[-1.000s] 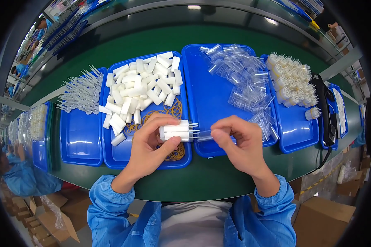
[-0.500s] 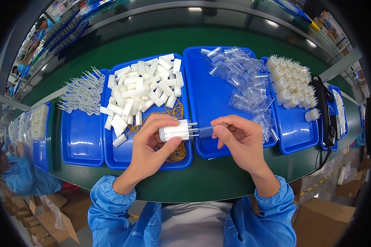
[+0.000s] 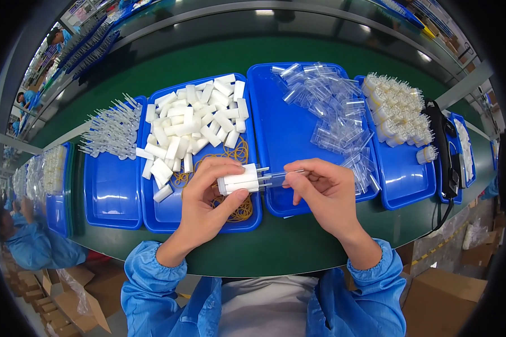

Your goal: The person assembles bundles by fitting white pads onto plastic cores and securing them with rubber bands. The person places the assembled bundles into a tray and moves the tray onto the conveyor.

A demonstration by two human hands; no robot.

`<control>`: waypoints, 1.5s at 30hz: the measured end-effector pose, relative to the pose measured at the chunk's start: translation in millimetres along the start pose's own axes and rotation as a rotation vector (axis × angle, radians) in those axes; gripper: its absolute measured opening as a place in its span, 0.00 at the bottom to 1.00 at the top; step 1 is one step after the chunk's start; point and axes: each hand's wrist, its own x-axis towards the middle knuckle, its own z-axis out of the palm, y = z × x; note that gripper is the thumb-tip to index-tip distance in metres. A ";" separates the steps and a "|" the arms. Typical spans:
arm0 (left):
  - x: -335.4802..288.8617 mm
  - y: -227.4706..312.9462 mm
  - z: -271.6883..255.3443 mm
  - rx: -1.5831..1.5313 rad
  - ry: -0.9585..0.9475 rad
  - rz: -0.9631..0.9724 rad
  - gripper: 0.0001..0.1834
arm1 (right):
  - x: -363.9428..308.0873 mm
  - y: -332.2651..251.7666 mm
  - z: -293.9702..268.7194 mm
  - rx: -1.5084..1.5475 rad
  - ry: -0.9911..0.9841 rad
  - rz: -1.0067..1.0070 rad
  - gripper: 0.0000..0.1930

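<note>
My left hand is wrapped round a white foam bundle with thin clear rods sticking out of its right end. From the right, my right hand pinches a clear plastic tube, whose left end meets the rods. Whether the tube encloses any rod tips, I cannot tell. Both hands are over the gap between the tray of foam pieces and the tray of clear plastic pieces. Tan rubber bands lie under and beside my left hand.
Clear-and-white stemmed parts fill the back of the left blue tray. On the right, another blue tray holds stacked finished-looking bundles, beside a black strapped object. A co-worker in blue sits at left; cardboard boxes stand below.
My right hand has moved slightly left, bringing the clear tube closer to the foam bundle. My left hand keeps its hold almost unmoved.
</note>
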 end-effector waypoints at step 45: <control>3.2 7.2 -12.6 0.307 -0.108 0.086 0.19 | 2.3 -5.7 -1.3 -0.572 -0.176 -0.317 0.14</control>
